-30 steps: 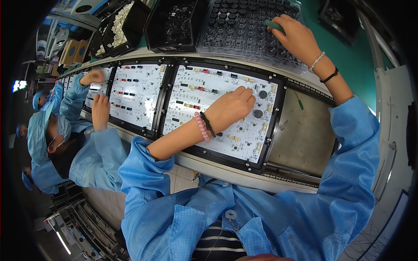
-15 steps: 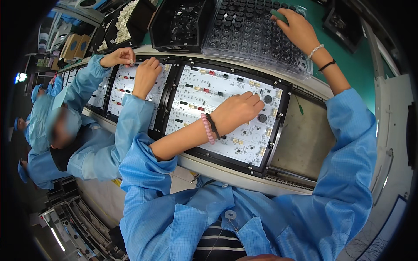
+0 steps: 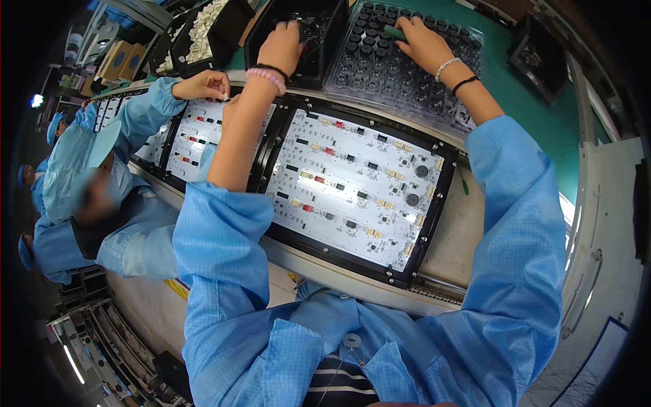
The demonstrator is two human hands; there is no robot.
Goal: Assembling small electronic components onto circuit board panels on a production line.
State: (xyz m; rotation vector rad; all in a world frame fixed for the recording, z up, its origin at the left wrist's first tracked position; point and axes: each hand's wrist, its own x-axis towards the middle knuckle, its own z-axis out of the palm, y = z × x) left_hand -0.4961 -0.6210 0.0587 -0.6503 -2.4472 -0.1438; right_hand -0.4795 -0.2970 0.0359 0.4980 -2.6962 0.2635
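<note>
My left hand [image 3: 281, 49] reaches into a black bin [image 3: 254, 41] of small dark parts [image 3: 315, 30]; its fingertips are bent down and blurred, so a hold is not visible. Over a clear plastic tray [image 3: 339, 85] with rows of black round components [image 3: 366, 51], my right hand [image 3: 426, 46] is closed around a short green stick-like tool [image 3: 393, 31]. In front of me lies a white circuit board panel [image 3: 325, 203] in a black frame [image 3: 332, 256]. It bears red, cream and black connectors and two black round components [image 3: 422, 171] near its right side.
At the left, a co-worker's hand [image 3: 203, 86] pinches a small pale part over the neighbouring framed panel [image 3: 186, 146]. Bins of white connectors [image 3: 207, 27] stand beyond. A thin green tool [image 3: 464, 182] lies right of my panel; a black bin [image 3: 539, 57] sits far right.
My left hand has left the panel's right side and moved up and left to the black bin. My right hand, with the green tool, has shifted left over the tray.
</note>
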